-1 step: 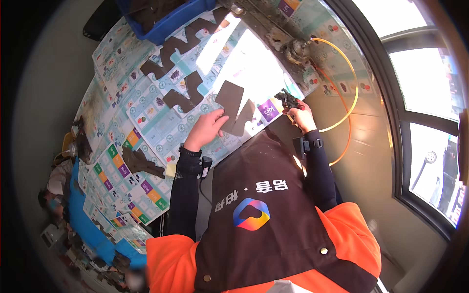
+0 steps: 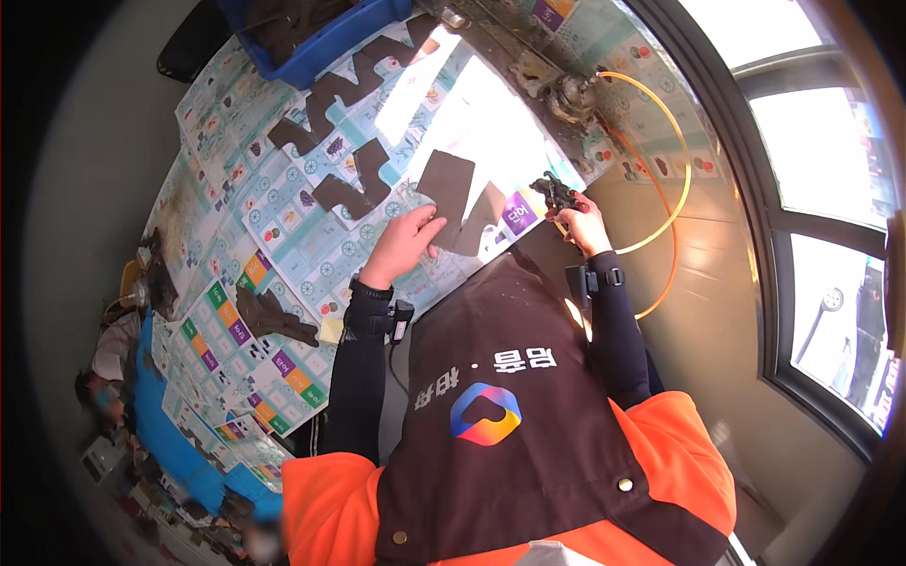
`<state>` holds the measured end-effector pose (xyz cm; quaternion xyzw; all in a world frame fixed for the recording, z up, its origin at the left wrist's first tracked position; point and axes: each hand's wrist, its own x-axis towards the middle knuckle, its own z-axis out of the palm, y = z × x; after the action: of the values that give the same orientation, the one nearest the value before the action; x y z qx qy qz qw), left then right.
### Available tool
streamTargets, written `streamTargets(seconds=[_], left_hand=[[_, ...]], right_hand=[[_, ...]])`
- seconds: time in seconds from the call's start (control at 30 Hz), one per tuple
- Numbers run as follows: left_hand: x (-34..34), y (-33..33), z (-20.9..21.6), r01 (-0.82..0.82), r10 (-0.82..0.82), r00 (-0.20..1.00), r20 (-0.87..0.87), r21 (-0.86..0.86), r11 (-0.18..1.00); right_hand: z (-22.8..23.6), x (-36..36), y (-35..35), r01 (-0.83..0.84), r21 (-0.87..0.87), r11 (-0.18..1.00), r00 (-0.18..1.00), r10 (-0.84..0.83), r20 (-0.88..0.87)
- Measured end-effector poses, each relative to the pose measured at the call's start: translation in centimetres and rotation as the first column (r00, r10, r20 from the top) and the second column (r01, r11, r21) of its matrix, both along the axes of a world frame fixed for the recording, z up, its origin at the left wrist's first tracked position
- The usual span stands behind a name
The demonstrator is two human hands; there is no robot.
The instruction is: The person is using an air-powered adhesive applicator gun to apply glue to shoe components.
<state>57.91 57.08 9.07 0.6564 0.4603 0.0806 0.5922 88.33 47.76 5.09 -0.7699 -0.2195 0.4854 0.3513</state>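
A flat dark brown U-shaped cut piece (image 2: pixel 447 185) lies at the near right edge of the paper-covered table (image 2: pixel 316 247). My left hand (image 2: pixel 404 247) has thumb and fingers closed on its left edge; the fingertips underneath are hidden. Beyond the table's right corner, my right hand (image 2: pixel 587 226) is wrapped round a black, crusted spray gun (image 2: pixel 557 192). Its nozzle end points left, toward the brown piece but apart from it. Farther left on the sheets rests a second brown cut piece (image 2: pixel 364 179), and behind that a zigzag row of similar pieces (image 2: pixel 326 99).
A blue bin (image 2: pixel 311 58) with brown pieces stands at the far edge. Yellow (image 2: pixel 687 151) and orange hoses (image 2: pixel 676 236) loop right of my right hand. A brown glove-like bundle (image 2: pixel 274 316) lies left of my left forearm. Windows line the right side; people are at far left.
My left hand and the brown cut piece have shifted very slightly toward the far side. The right hand with the spray gun stays in place.
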Motion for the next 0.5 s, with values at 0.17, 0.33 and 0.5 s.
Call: streamTargets(seconds=[0.17, 0.33, 0.5], left_hand=[[3.2, 0.7, -5.7, -0.103, 0.103, 0.994, -0.022, -0.026, 0.994], [1.6, -1.2, -13.3, 0.057, 0.058, 0.94, -0.335, 0.324, 0.944], [1.4, -1.1, -12.5, 0.011, 0.136, 0.905, -0.403, 0.342, 0.94]], right_hand=[[0.7, 1.6, -1.5, -0.085, -0.019, 0.996, 0.995, 0.084, -0.057], [-0.6, 0.6, -2.5, 0.0, -0.035, 0.999, 1.0, -0.001, -0.01], [-0.2, -0.7, -1.2, -0.145, -0.076, 0.986, 0.987, 0.15, 0.057]])
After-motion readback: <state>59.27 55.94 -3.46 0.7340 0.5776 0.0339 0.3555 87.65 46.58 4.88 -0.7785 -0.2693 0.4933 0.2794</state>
